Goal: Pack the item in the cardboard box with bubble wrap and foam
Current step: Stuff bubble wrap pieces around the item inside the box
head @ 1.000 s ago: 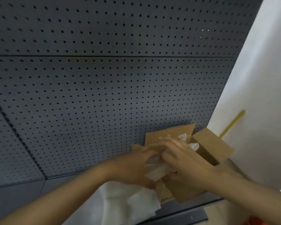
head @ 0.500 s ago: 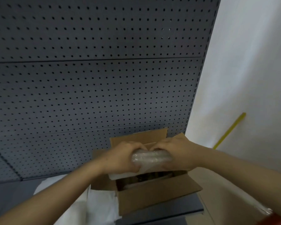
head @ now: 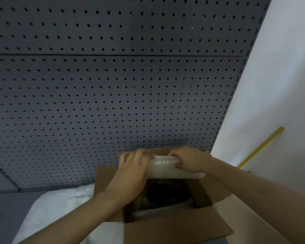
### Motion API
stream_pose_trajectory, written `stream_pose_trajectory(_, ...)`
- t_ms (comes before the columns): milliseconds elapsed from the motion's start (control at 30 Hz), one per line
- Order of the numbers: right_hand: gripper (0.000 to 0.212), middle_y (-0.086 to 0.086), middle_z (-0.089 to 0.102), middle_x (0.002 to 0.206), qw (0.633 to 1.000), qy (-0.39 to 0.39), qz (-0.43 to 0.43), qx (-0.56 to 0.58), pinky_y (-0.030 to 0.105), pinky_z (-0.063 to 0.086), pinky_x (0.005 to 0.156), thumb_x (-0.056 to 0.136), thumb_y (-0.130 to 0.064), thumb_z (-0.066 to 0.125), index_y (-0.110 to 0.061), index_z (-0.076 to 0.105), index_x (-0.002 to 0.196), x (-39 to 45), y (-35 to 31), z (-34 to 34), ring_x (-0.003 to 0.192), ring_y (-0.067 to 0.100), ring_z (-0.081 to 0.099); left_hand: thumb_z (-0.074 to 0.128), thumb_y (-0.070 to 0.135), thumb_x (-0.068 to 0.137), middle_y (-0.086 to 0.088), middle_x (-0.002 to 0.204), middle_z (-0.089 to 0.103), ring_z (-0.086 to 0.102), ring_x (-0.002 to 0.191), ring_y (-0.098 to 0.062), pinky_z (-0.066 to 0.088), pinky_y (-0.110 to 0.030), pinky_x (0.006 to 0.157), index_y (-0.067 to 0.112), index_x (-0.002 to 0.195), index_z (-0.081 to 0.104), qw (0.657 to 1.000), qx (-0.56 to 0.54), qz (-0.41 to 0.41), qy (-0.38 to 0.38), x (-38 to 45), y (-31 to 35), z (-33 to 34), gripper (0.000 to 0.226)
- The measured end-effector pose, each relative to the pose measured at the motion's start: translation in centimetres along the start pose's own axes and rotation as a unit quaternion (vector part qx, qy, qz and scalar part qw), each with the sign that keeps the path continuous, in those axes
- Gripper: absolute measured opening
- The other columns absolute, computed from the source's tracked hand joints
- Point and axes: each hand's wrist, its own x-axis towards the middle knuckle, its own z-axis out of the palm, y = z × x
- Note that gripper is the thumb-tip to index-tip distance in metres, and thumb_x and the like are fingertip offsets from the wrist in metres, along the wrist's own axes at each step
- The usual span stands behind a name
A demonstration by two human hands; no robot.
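Nearest: 2 bare forearms come in from the bottom edge, 1 per side. 1 cardboard box (head: 174, 231) sits open below them w/ 4 flaps folded out; the near flap is lowest in view, the left flap runs under the left forearm. Inside the box, 1 dark rounded item (head: 163, 192) lies on the bottom, partly hidden by the left hand and in shadow, so can't tell exactly what it is. 1 pale strip of wrap or foam (head: 158, 211) lies along the inner near wall, just beside the item.

Left of the box, 1 white crumpled sheet of packing material (head: 60, 206) is spread on the grey surface, its edge tucked under the left flap.

Above the box opening, toward the far side, 1 roll of bubble wrap (head: 164, 164) is held across, w/ a loose flat edge hanging toward the right. Left hand (head: 132, 166) grips the roll's left end, fingers curled over the top. Right hand (head: 190, 161) grips the right end, fingers curled round it too. Hands are apart, w/ the roll between them.

Far: 1 grey pegboard panel (head: 113, 85) fills most of the background. To the right, 1 white wall (head: 280, 85) w/ 1 yellow strip (head: 262, 147) slanting across it.
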Motion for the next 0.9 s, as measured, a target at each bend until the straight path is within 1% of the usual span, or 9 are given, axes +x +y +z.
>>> stream_pose_trajectory(67,0.034,-0.004,0.063,0.121,1.000,0.003,0.009,-0.001,0.039,0.043,0.096,0.086,-0.031,0.062,-0.027,0.057,0.120,1.4,0.5,0.7,0.108,0.018,0.058,0.070,0.019,0.072,0.005,0.116,0.057,0.058,0.104,-0.013,0.043,-0.032,0.095,0.028,0.120,0.055,0.997,0.012,0.067,-0.021,-0.8,0.2,1.6,0.051)
stream_pose_trajectory(100,0.034,-0.004,0.063,0.120,1.000,0.006,0.009,0.002,0.038,0.043,0.094,0.086,-0.030,0.062,-0.027,0.058,0.119,1.9,0.5,1.0,0.108,0.018,0.059,0.067,0.022,0.076,0.005,0.115,0.057,0.057,0.104,-0.013,0.044,-0.030,0.094,0.028,0.121,0.056,0.994,0.006,0.088,-0.066,-1.2,0.4,2.4,0.047)
stream_pose_trajectory(133,0.033,-0.004,0.063,0.120,1.000,0.004,0.011,0.006,0.035,0.043,0.092,0.086,-0.029,0.062,-0.027,0.059,0.119,2.4,0.4,1.4,0.108,0.018,0.058,0.061,0.024,0.083,0.005,0.119,0.055,0.053,0.109,-0.014,0.041,-0.029,0.098,0.028,0.126,0.054,0.990,-0.016,0.086,-0.112,-1.5,0.6,3.2,0.044)
stream_pose_trajectory(200,0.032,-0.004,0.063,0.119,1.000,-0.004,0.009,0.014,0.033,0.043,0.090,0.087,-0.027,0.061,-0.027,0.060,0.119,3.3,0.1,2.0,0.107,0.017,0.058,0.049,0.026,0.094,0.003,0.129,0.047,0.042,0.121,-0.015,0.032,-0.026,0.105,0.028,0.135,0.047,0.978,-0.089,0.035,-0.184,-1.3,0.6,5.2,0.042)
stream_pose_trajectory(267,0.029,-0.001,0.065,0.114,0.999,-0.014,-0.002,0.035,0.034,0.045,0.088,0.087,-0.024,0.061,-0.026,0.062,0.116,4.3,-0.3,2.6,0.102,0.018,0.059,0.048,0.028,0.096,0.002,0.134,0.044,0.039,0.126,-0.016,0.031,-0.028,0.109,0.027,0.137,0.046,0.963,-0.132,-0.012,-0.235,-0.3,0.6,7.1,0.041)
stream_pose_trajectory(433,0.024,0.002,0.065,0.107,0.998,-0.026,-0.021,0.055,0.037,0.049,0.081,0.086,-0.022,0.060,-0.024,0.063,0.110,6.3,0.0,4.4,0.096,0.020,0.058,0.047,0.033,0.096,-0.002,0.149,0.030,0.030,0.135,-0.023,0.025,-0.033,0.114,0.029,0.144,0.037,0.933,-0.127,-0.074,-0.328,2.0,0.5,11.1,0.049)
stream_pose_trajectory(667,0.032,0.002,0.063,0.114,0.998,-0.017,-0.045,0.034,0.035,0.048,0.083,0.088,-0.028,0.058,-0.025,0.060,0.120,7.0,0.9,5.5,0.102,0.023,0.058,0.049,0.033,0.096,-0.006,0.158,0.010,0.013,0.144,-0.032,0.013,-0.042,0.119,0.030,0.149,0.025,0.920,-0.077,-0.109,-0.368,3.1,1.1,13.4,0.059)
stream_pose_trajectory(767,0.034,0.003,0.062,0.115,0.998,-0.001,-0.059,0.027,0.033,0.048,0.082,0.089,-0.027,0.057,-0.025,0.059,0.123,7.0,1.1,5.6,0.104,0.022,0.059,0.054,0.032,0.094,-0.006,0.157,0.008,0.014,0.143,-0.034,0.016,-0.044,0.118,0.030,0.150,0.024,0.918,-0.071,-0.126,-0.370,3.1,1.4,14.1,0.064)
stream_pose_trajectory(900,0.034,0.002,0.063,0.113,0.997,0.007,-0.071,0.019,0.035,0.050,0.083,0.088,-0.028,0.057,-0.025,0.059,0.122,7.1,1.3,5.8,0.102,0.021,0.059,0.058,0.030,0.091,-0.004,0.155,0.013,0.019,0.140,-0.031,0.020,-0.042,0.117,0.033,0.148,0.028,0.918,-0.104,-0.145,-0.355,3.2,1.3,14.4,0.064)
